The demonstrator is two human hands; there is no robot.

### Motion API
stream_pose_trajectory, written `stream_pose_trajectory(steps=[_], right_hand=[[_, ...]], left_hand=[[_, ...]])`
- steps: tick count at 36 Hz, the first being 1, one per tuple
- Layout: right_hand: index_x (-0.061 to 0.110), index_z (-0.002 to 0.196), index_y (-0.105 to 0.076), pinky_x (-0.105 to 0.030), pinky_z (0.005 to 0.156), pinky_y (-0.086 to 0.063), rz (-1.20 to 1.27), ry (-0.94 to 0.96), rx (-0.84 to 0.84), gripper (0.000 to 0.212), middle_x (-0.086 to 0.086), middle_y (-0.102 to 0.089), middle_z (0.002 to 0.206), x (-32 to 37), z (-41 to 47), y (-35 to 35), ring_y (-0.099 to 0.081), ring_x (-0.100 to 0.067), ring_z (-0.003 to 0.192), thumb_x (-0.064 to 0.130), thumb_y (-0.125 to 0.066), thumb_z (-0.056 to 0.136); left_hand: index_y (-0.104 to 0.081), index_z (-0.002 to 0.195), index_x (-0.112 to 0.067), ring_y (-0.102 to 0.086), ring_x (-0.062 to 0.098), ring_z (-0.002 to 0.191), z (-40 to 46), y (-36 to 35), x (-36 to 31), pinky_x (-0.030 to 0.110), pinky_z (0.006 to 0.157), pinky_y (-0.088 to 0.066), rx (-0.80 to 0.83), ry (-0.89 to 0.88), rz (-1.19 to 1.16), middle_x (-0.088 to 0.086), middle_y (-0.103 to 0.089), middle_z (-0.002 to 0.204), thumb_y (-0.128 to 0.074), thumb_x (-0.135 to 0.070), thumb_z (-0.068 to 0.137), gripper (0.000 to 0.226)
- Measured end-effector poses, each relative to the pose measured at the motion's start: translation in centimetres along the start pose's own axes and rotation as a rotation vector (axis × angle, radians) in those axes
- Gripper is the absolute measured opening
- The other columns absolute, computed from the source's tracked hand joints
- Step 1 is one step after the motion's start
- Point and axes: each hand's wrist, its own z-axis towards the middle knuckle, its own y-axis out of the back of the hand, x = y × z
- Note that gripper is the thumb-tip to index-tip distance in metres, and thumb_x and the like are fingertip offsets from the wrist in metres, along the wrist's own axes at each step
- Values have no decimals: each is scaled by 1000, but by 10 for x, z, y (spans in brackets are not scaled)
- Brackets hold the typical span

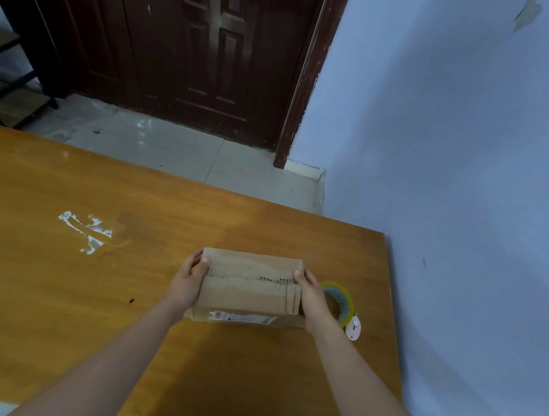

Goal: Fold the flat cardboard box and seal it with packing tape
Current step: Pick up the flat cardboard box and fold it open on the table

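Observation:
A small brown cardboard box [247,293] stands on the wooden table [71,288], its top flaps folded down with a ragged seam running across the middle. A white label shows on its near side. My left hand [187,280] grips the box's left end, thumb on the top flap. My right hand [311,296] grips the right end the same way. A roll of clear packing tape [341,299] lies on the table just right of my right hand, partly hidden by it.
A small pink and white object [353,328] lies beside the tape roll. White tape scraps [86,232] are stuck to the table at the left. A blue wall [471,194] runs along the table's right edge. A dark door [198,47] stands beyond the floor.

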Motion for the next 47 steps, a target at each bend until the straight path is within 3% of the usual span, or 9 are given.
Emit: stream_pose_trajectory(steps=[6, 11, 15, 18, 23, 26, 30, 36, 47], right_hand=[[25, 146, -29, -44, 89, -49, -51, 39, -13, 50, -6, -47, 140, 1, 1, -10, -52, -29, 119, 37, -41, 99], [26, 150, -19, -42, 113, -27, -234, 171, -37, 55, 1, -26, 154, -8, 0, -12, -27, -24, 140, 44, -32, 100], [23, 150, -19, -39, 112, -28, -276, 198, -39, 57, 0, -27, 154, -11, 1, -10, -28, -23, 140, 46, -32, 99], [23, 149, -20, -36, 106, -31, -246, 168, -18, 58, -1, -29, 153, -10, 4, -6, -30, -24, 139, 46, -35, 98], [24, 143, -32, -32, 88, -37, -185, 100, 12, 51, -1, -40, 144, -6, 8, 2, -40, -24, 129, 41, -44, 97], [23, 140, -37, -31, 75, -45, -166, 55, 14, 46, -1, -49, 131, -3, 8, 4, -52, -20, 108, 37, -46, 97], [21, 142, -34, -45, 90, -48, -179, 18, 37, 48, -4, -48, 132, 2, 7, 1, -52, -25, 110, 36, -44, 97], [22, 148, -20, -44, 102, -42, -402, 173, -53, 69, -3, -36, 147, -17, 6, -13, -39, -26, 131, 55, -43, 92], [22, 140, -34, -43, 97, -46, -445, 289, -90, 66, -1, -42, 136, -24, 11, -11, -45, -22, 123, 61, -43, 88]], left_hand=[[-33, 143, -25, -49, 19, 102, 8, 4, -5, 35, 77, -42, -36, -73, 177, 6, -47, 137, -38, -41, 98, 48], [-40, 139, -20, -47, 27, 117, 0, 3, -12, 39, 82, -46, -146, -317, 565, 8, -47, 135, -38, -25, 100, 40], [-57, 123, -15, -40, 31, 123, -3, -2, -17, 43, 91, -39, -199, -460, 917, 11, -44, 138, -49, -1, 89, 37], [-60, 118, -12, -41, 28, 122, -3, -5, -20, 38, 89, -34, -200, -484, 1039, 5, -48, 134, -50, 0, 87, 35], [-59, 115, -10, -40, 23, 120, -8, -22, -27, 38, 87, -43, -252, -394, 968, 2, -50, 127, -45, -15, 94, 26], [-55, 115, -9, -38, 25, 123, -15, -34, -27, 41, 88, -45, -298, -348, 925, 5, -48, 129, -42, -23, 96, 28], [-53, 115, -8, -36, 25, 126, -18, -38, -21, 42, 89, -44, -297, -350, 982, 7, -45, 133, -41, -34, 97, 33], [-49, 120, -7, -35, 27, 127, -15, -36, -19, 42, 91, -45, -293, -374, 987, 9, -44, 133, -41, -39, 95, 41], [-47, 124, -8, -35, 27, 124, -11, -34, -18, 44, 92, -43, -290, -374, 945, 9, -43, 132, -47, -40, 92, 45]])
